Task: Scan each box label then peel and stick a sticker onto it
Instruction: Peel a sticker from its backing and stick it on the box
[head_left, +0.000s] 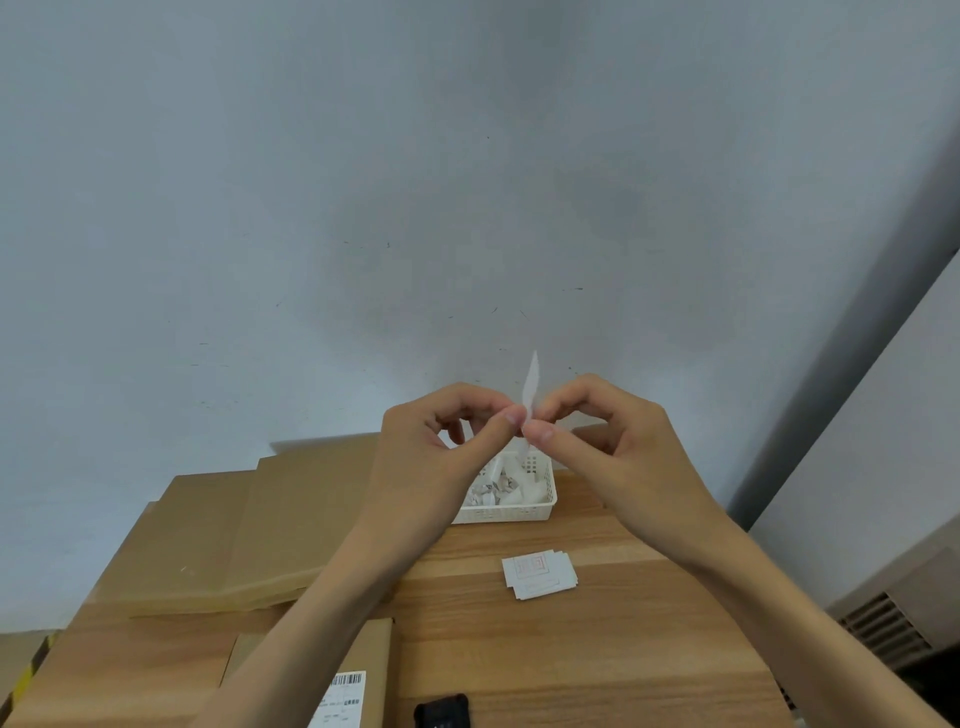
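My left hand (441, 441) and my right hand (602, 436) meet in front of me above the table, both pinching a small white sticker sheet (531, 384) that stands up edge-on between the thumbs and forefingers. A small stack of white stickers with red print (537, 574) lies on the wooden table (597, 649) below my right hand. A flat cardboard box (374, 660) with a white barcode label (340, 699) lies at the bottom under my left forearm. A black scanner (442, 711) rests beside it, partly cut off by the frame edge.
A white plastic basket (519, 512) holding scraps of white backing paper stands behind the hands. Several flat cardboard boxes (234, 535) are stacked at the left against the pale wall. A grey vent unit (893, 613) sits to the right of the table.
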